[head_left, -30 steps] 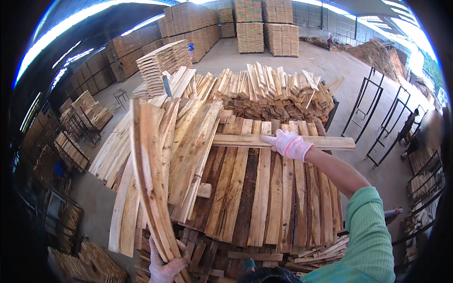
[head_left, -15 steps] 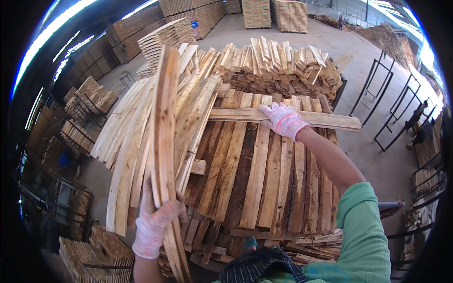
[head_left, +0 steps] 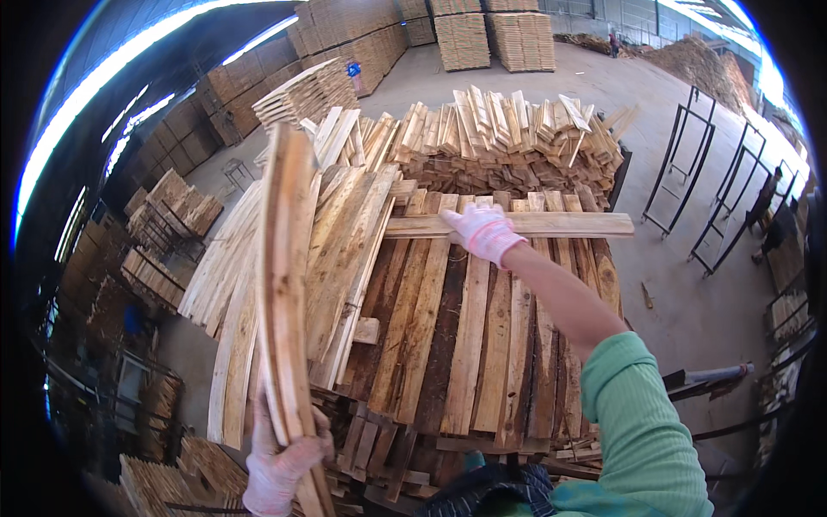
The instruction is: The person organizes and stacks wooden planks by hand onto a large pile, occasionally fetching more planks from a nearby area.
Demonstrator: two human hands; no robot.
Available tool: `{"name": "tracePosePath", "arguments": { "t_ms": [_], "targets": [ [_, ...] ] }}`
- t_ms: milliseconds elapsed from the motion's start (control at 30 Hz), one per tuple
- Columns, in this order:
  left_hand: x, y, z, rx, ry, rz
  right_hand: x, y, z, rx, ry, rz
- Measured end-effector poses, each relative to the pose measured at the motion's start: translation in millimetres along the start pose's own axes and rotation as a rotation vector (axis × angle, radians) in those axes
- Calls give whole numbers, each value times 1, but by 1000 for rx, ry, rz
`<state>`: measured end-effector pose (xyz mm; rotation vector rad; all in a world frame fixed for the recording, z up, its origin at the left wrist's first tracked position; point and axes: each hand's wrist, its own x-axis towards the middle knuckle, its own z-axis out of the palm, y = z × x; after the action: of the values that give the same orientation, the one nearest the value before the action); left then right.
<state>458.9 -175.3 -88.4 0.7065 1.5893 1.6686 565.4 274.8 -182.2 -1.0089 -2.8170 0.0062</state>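
My left hand, in a white glove, grips the near end of a long curved wooden plank that stands on edge and reaches away from me over the stack. My right hand, also gloved, rests on a pale crosswise plank lying flat across the far end of the plank stack. The stack is a layer of dark and light boards laid side by side. Loose pale boards lean over its left part.
A jumbled heap of short planks lies beyond the stack. Tall stacked pallets of boards stand at the back. Smaller wood piles fill the left. Black metal frames stand on the concrete floor at right, with people near them.
My left hand has lifted the curved plank's near end higher and turned it on edge, then slid lower in view. My right hand has stayed on the crosswise plank.
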Motion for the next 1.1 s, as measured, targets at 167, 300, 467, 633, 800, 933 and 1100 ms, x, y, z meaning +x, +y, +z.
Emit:
{"name": "tracePosePath", "arguments": {
  "t_ms": [167, 300, 467, 633, 800, 933, 1100],
  "targets": [
    [34, -16, 50, 118, -206, -145, 38, 18, 24, 56, 142, 34],
    [29, -42, 60, 214, -129, -194, 36, 7, 14, 154, 96, -49],
    [35, -73, 24, 126, -166, -222, -49, 58, -57, -58, -112, 50],
    [10, -47, 34, 28, -90, -212, -145, 199, -34, -82, 83, 243],
    [-25, -23, 60, -114, 192, 113, -136, 202, -15, -67, 24, 249],
    [-32, -32, 36, -89, 23, 150, -148, 178, -24, -189, 86, 353],
    [-67, -38, 4, -143, 361, 349, -191, 132, -18, 184, 282, 708]
  ]
}}
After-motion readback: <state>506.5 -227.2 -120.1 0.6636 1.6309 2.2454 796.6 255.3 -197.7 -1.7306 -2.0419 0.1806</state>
